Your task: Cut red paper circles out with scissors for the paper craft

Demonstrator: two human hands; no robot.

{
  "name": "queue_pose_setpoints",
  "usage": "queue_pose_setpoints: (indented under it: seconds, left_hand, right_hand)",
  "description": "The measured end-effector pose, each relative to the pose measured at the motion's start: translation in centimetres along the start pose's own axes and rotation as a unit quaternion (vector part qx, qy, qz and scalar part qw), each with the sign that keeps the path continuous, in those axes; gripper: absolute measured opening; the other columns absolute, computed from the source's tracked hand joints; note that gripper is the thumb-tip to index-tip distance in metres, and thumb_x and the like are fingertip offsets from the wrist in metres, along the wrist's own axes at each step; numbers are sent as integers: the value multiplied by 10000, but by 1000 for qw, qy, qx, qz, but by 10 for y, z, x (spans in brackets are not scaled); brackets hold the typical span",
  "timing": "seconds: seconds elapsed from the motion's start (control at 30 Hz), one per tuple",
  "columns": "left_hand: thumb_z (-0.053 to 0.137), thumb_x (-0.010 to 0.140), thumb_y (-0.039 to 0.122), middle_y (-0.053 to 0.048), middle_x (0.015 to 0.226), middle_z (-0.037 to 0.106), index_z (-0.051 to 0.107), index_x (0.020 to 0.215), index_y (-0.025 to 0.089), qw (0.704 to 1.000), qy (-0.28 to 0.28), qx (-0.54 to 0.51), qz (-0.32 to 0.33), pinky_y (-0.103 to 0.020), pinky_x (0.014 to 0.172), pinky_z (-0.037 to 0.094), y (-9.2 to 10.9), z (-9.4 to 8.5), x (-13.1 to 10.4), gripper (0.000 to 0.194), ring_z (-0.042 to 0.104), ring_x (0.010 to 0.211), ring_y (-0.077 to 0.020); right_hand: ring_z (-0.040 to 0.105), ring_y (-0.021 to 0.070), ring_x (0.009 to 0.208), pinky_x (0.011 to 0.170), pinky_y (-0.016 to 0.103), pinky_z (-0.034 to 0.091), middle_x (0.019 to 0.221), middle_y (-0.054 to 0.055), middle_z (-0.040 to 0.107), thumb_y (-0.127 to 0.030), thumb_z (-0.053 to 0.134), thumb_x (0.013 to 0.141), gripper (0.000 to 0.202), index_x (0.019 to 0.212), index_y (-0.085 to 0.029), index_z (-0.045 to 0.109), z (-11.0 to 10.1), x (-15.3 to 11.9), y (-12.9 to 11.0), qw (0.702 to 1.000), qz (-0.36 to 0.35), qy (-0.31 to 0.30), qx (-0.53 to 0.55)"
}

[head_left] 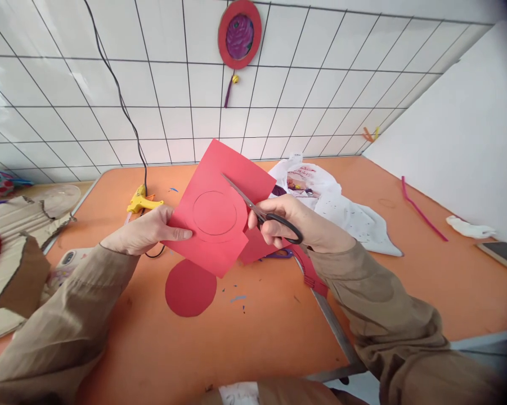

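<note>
A sheet of red paper point(215, 212) is pinched at its left edge by my left hand point(154, 228), thumb on top. Drawn circle outlines show on it, and a cut runs in from its right side. My right hand point(282, 219) grips black-handled scissors point(274, 220), whose blades lie across the sheet's right part. Below the sheet, a cut red paper disc point(191, 288) rests on the table. Behind the sheet's lower right, another red piece is partly hidden, and a curved red strip point(310, 275) lies under my right wrist.
A yellow glue gun point(141, 199) with a black cord stands at the left, near torn cardboard point(23, 247) and a phone point(67, 261). A white plastic bag point(341, 208) lies behind my right hand. Farther right are a pink pipe cleaner point(422, 212) and a dark phone point(502, 254).
</note>
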State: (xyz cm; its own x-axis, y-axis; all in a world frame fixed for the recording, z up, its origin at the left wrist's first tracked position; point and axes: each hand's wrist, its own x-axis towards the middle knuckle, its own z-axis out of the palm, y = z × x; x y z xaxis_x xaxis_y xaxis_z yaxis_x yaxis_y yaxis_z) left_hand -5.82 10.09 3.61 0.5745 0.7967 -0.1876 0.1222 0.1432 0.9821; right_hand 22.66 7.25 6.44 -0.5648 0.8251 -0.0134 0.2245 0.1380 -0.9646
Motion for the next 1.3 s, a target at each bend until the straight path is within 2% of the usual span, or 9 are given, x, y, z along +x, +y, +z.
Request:
queue_pose_setpoints:
  seconds: [0.2, 0.3, 0.47, 0.53, 0.7, 0.83, 1.0, 1.17, 1.3]
  left_hand:
    - [811, 664, 243, -117, 744, 766, 776, 765, 150, 980, 144, -133, 26, -318, 596, 594, 6, -2, 1, 142, 709, 634, -227]
    - [795, 679, 214, -86, 727, 760, 758, 743, 151, 962, 178, -203, 43, -251, 532, 568, 7, -1, 3, 97, 683, 588, -179]
    - [678, 808, 314, 4, 805, 764, 724, 829, 212, 932, 163, -315, 75, -217, 581, 547, 0, 9, 10, 114, 714, 806, -195]
    - [666, 812, 339, 0, 873, 769, 715, 874, 239, 922, 168, -335, 96, -219, 625, 559, -4, 17, 12, 128, 705, 920, -201]
    - [714, 771, 358, -84, 1117, 726, 688, 1043, 208, 938, 138, -294, 120, -371, 878, 551, -9, 39, 13, 312, 619, 1135, -296]
    - [762, 734, 256, -81, 1110, 730, 699, 1043, 197, 938, 208, -242, 137, -341, 876, 548, -11, 49, 13, 321, 643, 1093, -273]
    - [803, 676, 204, -64, 1056, 746, 728, 931, 186, 919, 290, -173, 201, -363, 903, 539, -1, 40, 7, 266, 648, 1077, -285]
    - [785, 700, 213, -86, 1097, 733, 722, 975, 174, 935, 281, -121, 181, -385, 854, 570, 15, 26, -5, 285, 631, 1106, -322]
    - [773, 719, 195, -51, 1053, 750, 731, 968, 195, 942, 264, -116, 173, -355, 820, 591, 24, 23, -12, 253, 646, 1075, -307]
  right_hand:
    - [484, 76, 426, 419, 215, 333, 556, -12, 556, -529, 643, 799, 399, 728, -148, 546, 2, 2, 6, 997, -36, 73, -3]
    - [485, 76, 432, 437, 230, 337, 582, 3, 568, -586, 611, 807, 468, 666, -152, 509, 4, 4, 11, 993, -63, 95, 16]
    - [486, 80, 423, 429, 232, 345, 558, -15, 556, -614, 614, 791, 478, 774, -137, 591, 6, 6, 12, 986, -73, 137, 66]
    - [484, 78, 420, 434, 235, 352, 559, -17, 559, -612, 619, 789, 475, 793, -137, 604, 7, 7, 11, 984, -71, 145, 78]
    - [489, 80, 427, 439, 238, 340, 563, -11, 566, -583, 620, 809, 453, 790, -131, 607, 7, 7, 13, 985, -77, 137, 78]
    - [490, 76, 425, 438, 232, 352, 571, -8, 569, -586, 633, 796, 459, 757, -131, 587, 7, 7, 15, 987, -78, 123, 72]
    - [495, 86, 429, 433, 233, 361, 587, 0, 581, -590, 632, 791, 458, 807, -135, 587, 7, 4, 11, 991, -62, 98, 59]
    - [511, 89, 448, 439, 227, 359, 594, 3, 577, -620, 611, 791, 485, 826, -137, 590, 7, 3, 10, 993, -58, 87, 51]
    - [511, 87, 448, 426, 220, 348, 590, 2, 573, -628, 624, 777, 497, 831, -135, 588, 7, 2, 10, 994, -52, 90, 45]
